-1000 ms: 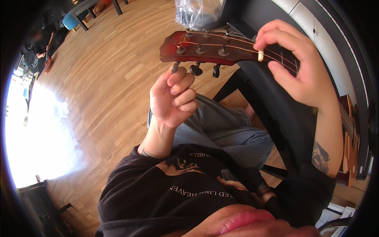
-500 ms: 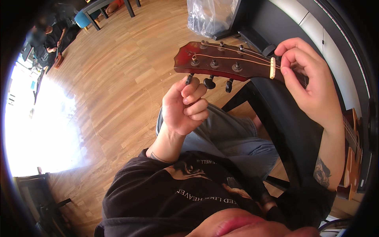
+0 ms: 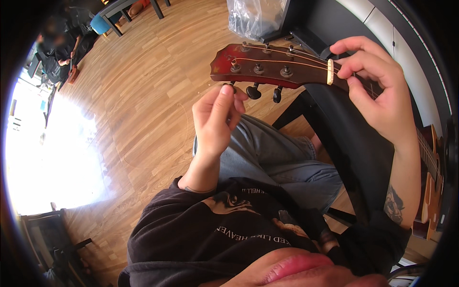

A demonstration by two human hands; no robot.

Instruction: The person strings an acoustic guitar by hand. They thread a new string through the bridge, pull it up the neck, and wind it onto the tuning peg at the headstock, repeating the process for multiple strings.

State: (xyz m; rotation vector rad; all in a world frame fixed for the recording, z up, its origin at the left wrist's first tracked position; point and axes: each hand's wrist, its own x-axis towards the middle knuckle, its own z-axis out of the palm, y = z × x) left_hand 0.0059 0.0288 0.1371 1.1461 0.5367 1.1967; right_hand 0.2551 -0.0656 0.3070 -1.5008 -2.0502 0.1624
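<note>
A guitar headstock (image 3: 270,67), dark brown with a reddish tip, points left in front of me. Thumb and fingers of my left hand (image 3: 213,119) are closed around the tuning peg nearest its tip; two black tuning pegs (image 3: 254,91) beside it are untouched. Copper-coloured strings run over the pale nut (image 3: 330,72). Just past that nut, my right hand (image 3: 380,79) pinches a guitar string (image 3: 310,63) between thumb and fingers, its index finger raised. Which string is hard to see. My right forearm hides part of the neck.
A black bench (image 3: 342,138) stands under the neck. Wooden guitar body parts (image 3: 427,210) show at the right, near a keyboard (image 3: 416,62). A clear plastic bag (image 3: 253,19) lies beyond the headstock. At far left, another person (image 3: 60,52) holds a small stringed instrument (image 3: 72,74).
My left hand has turned at the peg, bringing its thumb on top. My right hand has shifted slightly right along the strings. The headstock sits a little higher in view.
</note>
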